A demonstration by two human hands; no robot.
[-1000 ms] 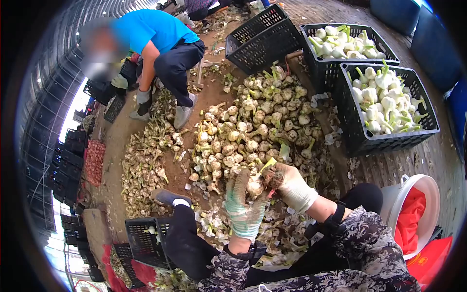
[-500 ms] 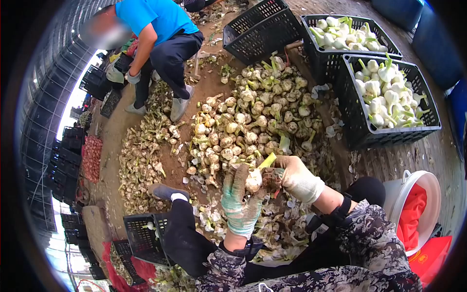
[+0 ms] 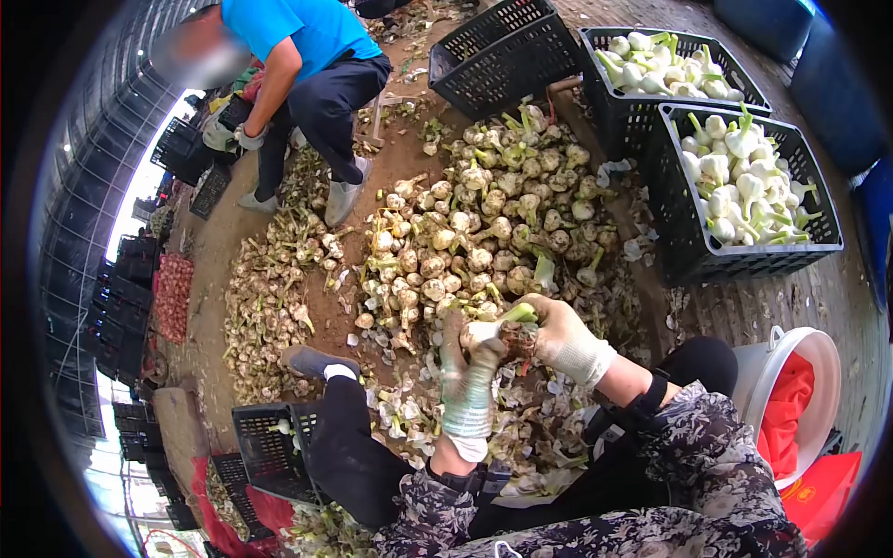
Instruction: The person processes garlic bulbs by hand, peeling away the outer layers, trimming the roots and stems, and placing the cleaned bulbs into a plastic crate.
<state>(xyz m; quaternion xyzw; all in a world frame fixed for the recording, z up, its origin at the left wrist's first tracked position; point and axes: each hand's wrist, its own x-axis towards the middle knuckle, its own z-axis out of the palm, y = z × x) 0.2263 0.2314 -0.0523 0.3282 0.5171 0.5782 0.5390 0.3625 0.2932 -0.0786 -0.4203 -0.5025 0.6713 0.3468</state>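
Note:
A white garlic bulb (image 3: pixel 478 333) with a short green stem (image 3: pixel 521 313) is held between my two gloved hands, above the heap of garlic. My left hand (image 3: pixel 468 381), in a soiled glove with a green palm, has its thumb and fingers closed round the bulb. On the stem side, my right hand (image 3: pixel 566 344) grips with bent fingers in a dirty cream glove. Dark, ragged brown matter (image 3: pixel 518 340) shows between the right fingertips and the bulb. Unpeeled, soil-stained garlic (image 3: pixel 465 232) lies piled just beyond, and loose pale skins (image 3: pixel 539 423) litter the ground beneath.
Two black crates (image 3: pixel 744 265) of clean white garlic stand at the right. Another black crate (image 3: pixel 507 56) is at the back. A white bucket (image 3: pixel 828 372) with red cloth sits by my right side. A crouching person in a blue shirt (image 3: pixel 307 33) works at the left.
My left hand has closed from spread fingers to a grip round the bulb. The bulb has turned, its stem lying flatter towards my right hand, which has shifted slightly.

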